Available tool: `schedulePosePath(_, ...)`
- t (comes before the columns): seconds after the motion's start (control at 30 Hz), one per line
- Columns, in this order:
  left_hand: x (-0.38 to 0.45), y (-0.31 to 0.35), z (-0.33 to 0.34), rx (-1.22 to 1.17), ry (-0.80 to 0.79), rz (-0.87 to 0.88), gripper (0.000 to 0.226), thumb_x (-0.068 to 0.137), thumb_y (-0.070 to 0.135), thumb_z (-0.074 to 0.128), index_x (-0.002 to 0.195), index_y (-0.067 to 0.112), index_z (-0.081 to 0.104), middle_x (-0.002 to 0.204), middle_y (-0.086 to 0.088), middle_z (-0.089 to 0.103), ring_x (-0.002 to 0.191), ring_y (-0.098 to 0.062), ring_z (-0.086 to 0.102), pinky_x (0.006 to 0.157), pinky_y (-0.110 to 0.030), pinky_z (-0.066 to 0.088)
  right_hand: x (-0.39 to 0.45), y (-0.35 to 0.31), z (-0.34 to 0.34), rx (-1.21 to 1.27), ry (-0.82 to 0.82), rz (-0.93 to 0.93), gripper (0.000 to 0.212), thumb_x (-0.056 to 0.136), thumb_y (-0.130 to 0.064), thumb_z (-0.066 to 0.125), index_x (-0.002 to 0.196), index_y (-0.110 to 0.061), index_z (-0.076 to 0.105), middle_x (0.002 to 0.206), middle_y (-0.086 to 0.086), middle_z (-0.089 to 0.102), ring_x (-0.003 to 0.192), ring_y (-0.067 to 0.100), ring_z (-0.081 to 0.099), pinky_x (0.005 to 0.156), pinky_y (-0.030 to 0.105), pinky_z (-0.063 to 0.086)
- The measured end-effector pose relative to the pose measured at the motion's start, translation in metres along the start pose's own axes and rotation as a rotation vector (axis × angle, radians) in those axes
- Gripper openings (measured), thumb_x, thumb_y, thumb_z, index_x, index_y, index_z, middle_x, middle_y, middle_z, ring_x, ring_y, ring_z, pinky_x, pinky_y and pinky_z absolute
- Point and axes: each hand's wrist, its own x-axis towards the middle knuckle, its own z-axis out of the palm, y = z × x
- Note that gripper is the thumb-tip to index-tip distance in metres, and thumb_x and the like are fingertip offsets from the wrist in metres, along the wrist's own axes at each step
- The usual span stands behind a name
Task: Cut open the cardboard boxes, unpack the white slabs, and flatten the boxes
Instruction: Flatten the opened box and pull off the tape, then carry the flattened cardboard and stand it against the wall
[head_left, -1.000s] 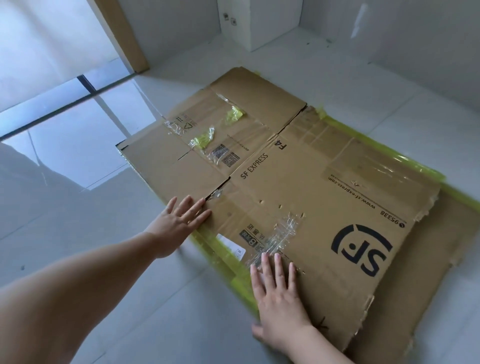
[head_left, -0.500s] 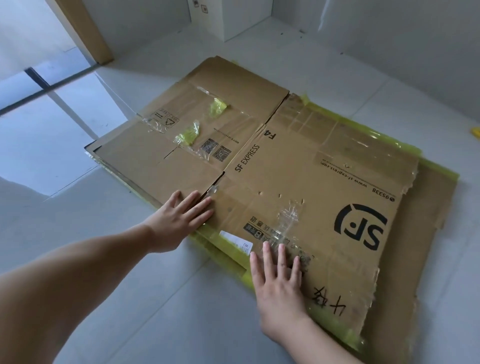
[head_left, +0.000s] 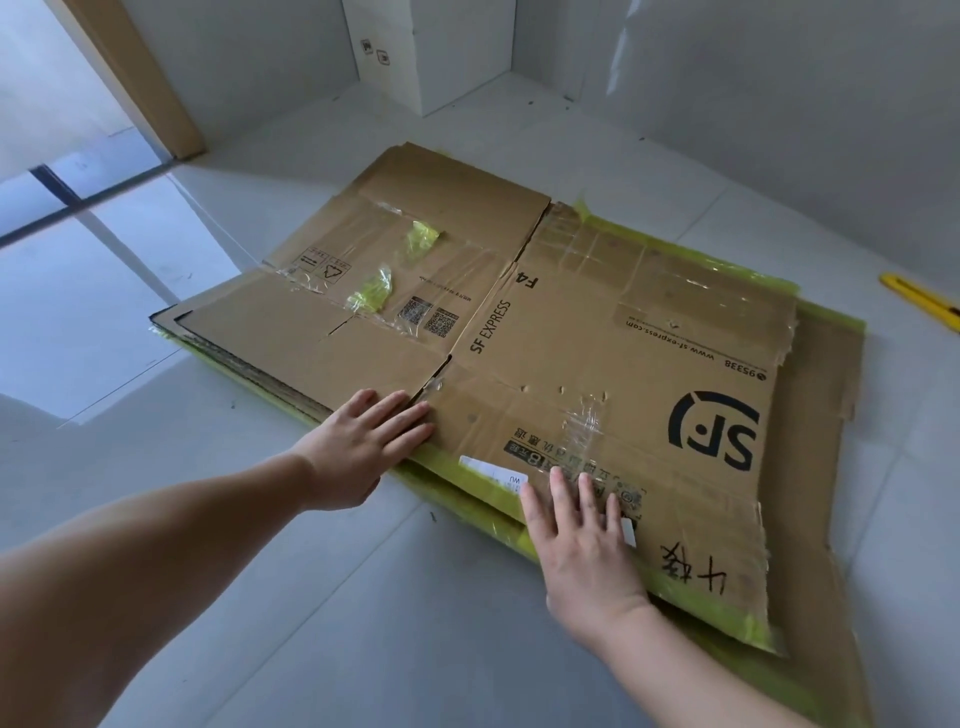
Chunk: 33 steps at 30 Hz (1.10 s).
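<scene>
A flattened brown cardboard box (head_left: 571, 343) printed "SF EXPRESS" lies on the grey floor, on top of other flattened cardboard (head_left: 821, 467) edged with yellow-green tape. My left hand (head_left: 363, 441) lies flat with straight fingers on the near edge of the top sheet, at a slit between two flaps. My right hand (head_left: 587, 540) presses flat on the near right part of the same sheet, over a taped label. Neither hand holds anything. No white slabs show.
A yellow utility knife (head_left: 924, 304) lies on the floor at the far right. A white block-like object (head_left: 441, 52) stands against the back wall. A wooden door frame (head_left: 140, 78) and glass pane are at the left. Walls close in behind.
The view has shifted, and the knife has come into view at the right. Both hands stay flat on the top sheet, which has slid slightly right over the stack.
</scene>
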Motion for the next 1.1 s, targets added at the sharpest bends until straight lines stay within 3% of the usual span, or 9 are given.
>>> schedulePosePath(0.17,0.017,-0.009,-0.010,-0.036,0.134,-0.004,0.055,0.072,0.007,0.050,0.126,0.012,0.059,0.131,-0.011,0.057,0.115,-0.033,0.057,0.091,-0.045,0.047,-0.001,0.021,-0.023,0.007,0.023,-0.009,0.085,0.088,-0.008,0.039,0.149,-0.021,-0.018,0.158,0.017,-0.014,0.144,0.045,0.000,0.115,0.057,0.007)
schedulePosePath(0.37,0.051,-0.008,-0.037,-0.105,0.238,0.030,0.052,0.070,-0.003,0.068,0.120,0.012,0.063,0.118,-0.008,0.066,0.101,-0.028,0.065,0.077,-0.039,0.055,0.002,0.057,-0.044,-0.008,0.101,0.073,0.074,0.089,-0.003,0.041,0.151,-0.020,0.003,0.159,0.014,0.009,0.144,0.036,0.019,0.116,0.046,0.022)
schedulePosePath(0.43,0.062,-0.005,-0.045,-0.111,0.260,0.028,0.053,0.070,-0.004,0.068,0.121,0.011,0.063,0.117,-0.008,0.066,0.100,-0.027,0.066,0.076,-0.039,0.055,0.001,0.070,-0.051,-0.024,0.175,0.095,0.066,0.088,-0.001,0.041,0.147,-0.017,0.015,0.151,0.015,0.030,0.135,0.034,0.036,0.108,0.042,0.036)
schedulePosePath(0.5,0.071,-0.007,-0.053,-0.105,0.269,0.032,0.053,0.072,-0.002,0.068,0.122,0.011,0.062,0.117,-0.009,0.066,0.099,-0.028,0.066,0.078,-0.040,0.055,0.001,0.083,-0.059,-0.050,0.251,0.094,0.056,0.086,-0.003,0.045,0.138,-0.016,0.027,0.132,0.009,0.047,0.115,0.028,0.051,0.088,0.035,0.046)
schedulePosePath(0.63,0.086,-0.014,-0.072,-0.077,0.301,0.026,0.048,0.077,0.004,0.066,0.124,0.012,0.060,0.114,-0.008,0.067,0.096,-0.028,0.066,0.075,-0.039,0.055,-0.001,0.105,-0.087,-0.098,0.317,0.102,0.041,0.087,-0.009,0.050,0.125,-0.019,0.037,0.114,-0.001,0.058,0.097,0.022,0.059,0.065,0.030,0.041)
schedulePosePath(0.8,0.113,-0.026,-0.107,-0.026,0.259,-0.020,0.052,0.084,0.009,0.059,0.134,0.017,0.050,0.121,-0.004,0.063,0.104,-0.027,0.062,0.079,-0.039,0.053,-0.005,0.121,-0.134,-0.180,0.320,0.171,0.030,0.079,-0.005,0.049,0.103,-0.019,0.036,0.098,0.002,0.056,0.082,0.025,0.057,0.058,0.030,0.032)
schedulePosePath(0.9,0.135,-0.040,-0.142,0.002,0.192,-0.098,0.053,0.092,0.019,0.048,0.143,0.027,0.035,0.131,0.003,0.056,0.115,-0.022,0.054,0.084,-0.036,0.049,-0.002,0.136,-0.171,-0.160,0.364,0.193,0.037,0.082,-0.003,0.049,0.114,-0.016,0.035,0.091,0.001,0.041,0.072,0.027,0.050,0.055,0.032,0.032)
schedulePosePath(1.0,0.155,-0.060,-0.189,-0.011,0.175,-0.146,0.050,0.096,0.027,0.047,0.143,0.030,0.032,0.127,0.004,0.057,0.112,-0.022,0.054,0.083,-0.034,0.046,-0.003,0.154,-0.217,-0.184,0.456,0.169,0.050,0.087,-0.006,0.052,0.130,-0.017,0.029,0.096,0.003,0.037,0.076,0.032,0.059,0.053,0.032,0.031)
schedulePosePath(1.1,0.172,-0.078,-0.241,0.010,0.182,-0.180,0.047,0.096,0.031,0.045,0.142,0.032,0.032,0.121,0.002,0.061,0.107,-0.024,0.055,0.076,-0.033,0.043,-0.009,0.170,-0.268,-0.208,0.508,0.148,0.038,0.088,-0.006,0.051,0.120,-0.020,0.037,0.089,0.000,0.038,0.077,0.032,0.058,0.054,0.031,0.030)
